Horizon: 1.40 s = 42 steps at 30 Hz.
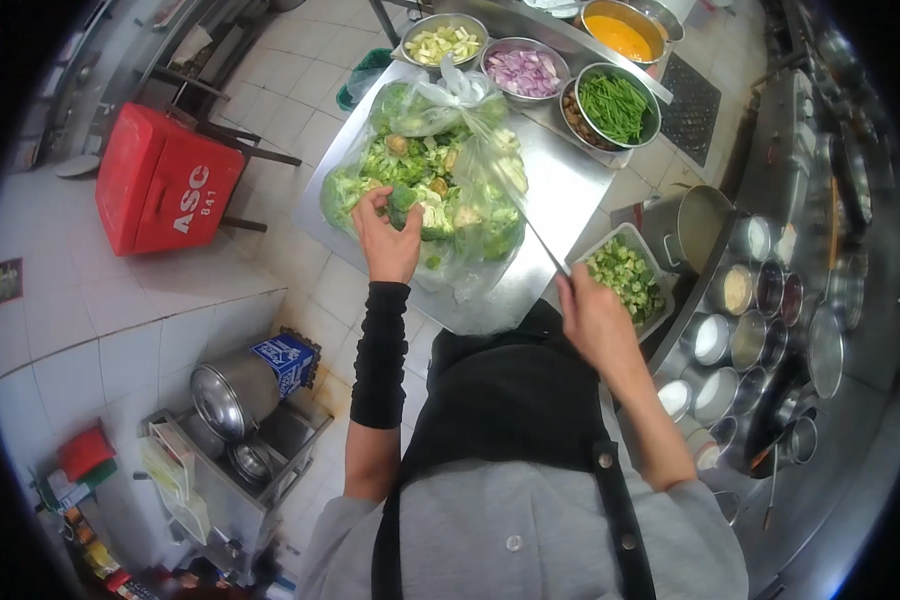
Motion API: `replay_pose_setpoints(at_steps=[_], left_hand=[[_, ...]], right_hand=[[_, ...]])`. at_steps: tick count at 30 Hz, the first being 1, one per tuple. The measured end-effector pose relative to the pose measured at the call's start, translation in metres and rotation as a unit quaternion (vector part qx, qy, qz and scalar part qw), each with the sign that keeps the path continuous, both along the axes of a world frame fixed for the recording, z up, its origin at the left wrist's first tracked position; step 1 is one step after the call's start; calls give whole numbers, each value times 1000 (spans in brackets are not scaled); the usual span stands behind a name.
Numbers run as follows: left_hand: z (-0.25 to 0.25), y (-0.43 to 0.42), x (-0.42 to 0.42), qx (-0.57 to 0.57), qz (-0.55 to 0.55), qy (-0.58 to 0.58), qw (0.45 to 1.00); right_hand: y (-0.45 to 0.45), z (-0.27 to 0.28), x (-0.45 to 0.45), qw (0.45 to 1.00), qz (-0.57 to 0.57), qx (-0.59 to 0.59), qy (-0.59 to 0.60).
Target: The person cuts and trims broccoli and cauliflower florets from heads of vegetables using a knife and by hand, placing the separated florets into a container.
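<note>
A large clear plastic bag spreads over the steel table, its knotted top at the far side. Cut green vegetables, which look like broccoli, lie in and around it. At the near left of the pile my left hand has thumb and fingers curled around a broccoli piece. My right hand grips a knife by its handle. The narrow blade points away from me, toward the right side of the bag.
Beyond the table stand bowls of pale cut vegetables, chopped purple onion, green beans and orange liquid. A white tub with green pieces is by my right hand. Seasoning pots line the right counter; a red box stands left.
</note>
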<state>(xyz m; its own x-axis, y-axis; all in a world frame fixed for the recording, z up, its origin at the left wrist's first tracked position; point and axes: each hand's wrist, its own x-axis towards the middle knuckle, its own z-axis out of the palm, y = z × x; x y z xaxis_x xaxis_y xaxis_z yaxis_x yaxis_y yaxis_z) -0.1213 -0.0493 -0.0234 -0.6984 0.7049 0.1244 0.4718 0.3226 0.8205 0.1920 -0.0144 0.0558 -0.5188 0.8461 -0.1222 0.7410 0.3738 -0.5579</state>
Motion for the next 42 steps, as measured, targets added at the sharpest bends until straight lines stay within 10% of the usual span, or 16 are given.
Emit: replay_pose_setpoints(at_steps=[17, 20, 25, 34, 42], left_hand=[[22, -1, -4, -31, -28, -20, 999], [27, -8, -1, -10, -37, -47, 998], [68, -21, -3, 86, -15, -161, 983], [14, -32, -36, 100, 48, -337, 935], [-78, -24, -56, 36, -39, -242, 969]], right_hand=[[-39, 5, -21, 993, 101, 26, -55], [-15, -24, -62, 964, 114, 203, 126], [10, -31, -85, 990, 113, 83, 31], [19, -36, -62, 988, 51, 62, 132], [12, -47, -41, 970, -14, 96, 225]])
